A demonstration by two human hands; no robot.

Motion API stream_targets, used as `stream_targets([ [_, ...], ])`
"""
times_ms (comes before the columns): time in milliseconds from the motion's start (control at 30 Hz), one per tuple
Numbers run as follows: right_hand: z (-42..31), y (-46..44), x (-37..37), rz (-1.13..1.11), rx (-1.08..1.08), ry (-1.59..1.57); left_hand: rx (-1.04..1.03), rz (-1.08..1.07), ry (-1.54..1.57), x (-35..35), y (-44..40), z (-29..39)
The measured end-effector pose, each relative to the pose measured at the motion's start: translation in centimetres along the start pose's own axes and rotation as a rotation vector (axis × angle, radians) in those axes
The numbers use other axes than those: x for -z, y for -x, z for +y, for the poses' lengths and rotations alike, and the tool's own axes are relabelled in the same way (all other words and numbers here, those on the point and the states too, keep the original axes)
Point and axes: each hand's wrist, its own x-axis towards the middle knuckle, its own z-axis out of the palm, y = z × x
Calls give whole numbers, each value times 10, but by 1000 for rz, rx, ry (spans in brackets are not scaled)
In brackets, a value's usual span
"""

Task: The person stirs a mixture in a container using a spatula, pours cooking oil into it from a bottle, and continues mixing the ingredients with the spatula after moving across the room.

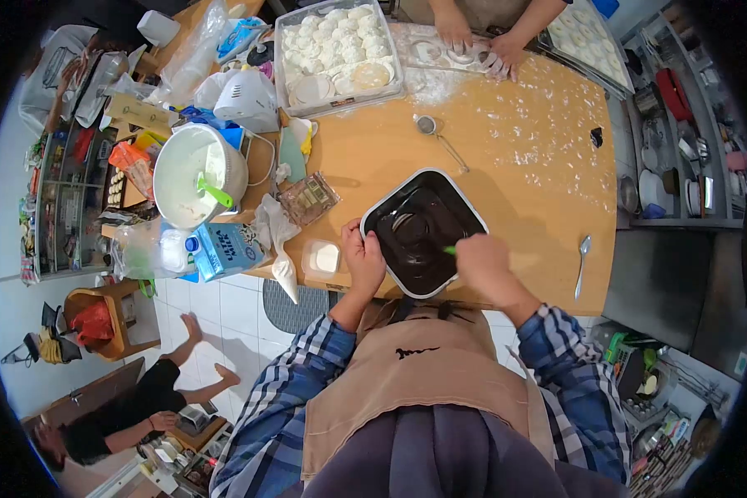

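A square tub (480,217) with a pale rim stands near the table's front edge, holding glossy dark brown liquid (402,257) that looks like melted chocolate. A rounded shape shows in the liquid; I cannot tell what it is. My left hand (363,256) grips the tub's left rim, thumb on top. Over the right side of the tub, my right hand (484,264) is closed round a green-handled utensil (450,250); its working end is hidden. Left of my left hand are a small clear container (321,258) with pale contents and a filled piping bag (285,274).
A mixing bowl (168,178) with a green spatula (214,192), a milk carton (224,251) and a mixer (247,101) crowd the left. Beyond are a small strainer (427,125) and a tray of dough pieces (340,46). Another person's hands (503,56) work dough. A spoon (583,266) lies right.
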Motion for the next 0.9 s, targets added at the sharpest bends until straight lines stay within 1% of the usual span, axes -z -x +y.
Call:
stream_targets([
  [67,10,-12,5,75,-117,6,-7,-14,-24,1,-1,0],
  [100,2,-14,9,84,-114,-26,-13,-18,-26,1,-2,1],
  [200,-18,-14,-16,99,32,-8,-17,-17,-34,1,-2,3],
  [233,-17,-8,-14,17,122,-63,-7,-11,-38,1,-2,4],
  [333,2,1,6,-89,24,30,3,-4,-13,0,-1,-1],
  [367,16,-2,5,-23,58,14,4,-1,-1,0,0,-3],
  [467,7,-19,-3,137,-31,2,4,-1,-14,0,-1,1],
  [500,-2,-22,-9,47,-18,21,-1,0,-12,-1,-1,-1],
  [533,-13,-21,-14,39,-26,32,-6,1,-13,-1,-1,-4],
  [600,-17,-11,-12,-58,112,-54,5,-3,-30,1,-1,-5],
  [667,-2,-4,4,-103,78,-5,34,-17,-62,4,-2,0],
  [700,5,-3,9,-127,61,21,64,11,-85,4,-4,-3],
  [767,13,-13,5,-11,-51,33,126,65,-132,3,-14,-15],
  [800,16,-17,-1,50,-108,40,130,43,-131,2,-20,-22],
  [833,10,-21,-13,122,-109,19,133,23,-128,0,-27,-26],
  [867,6,-20,-21,94,-50,6,134,3,-125,-3,-33,-30],
  [900,-2,-19,-24,67,9,-8,138,-27,-157,-5,-40,-19],
])
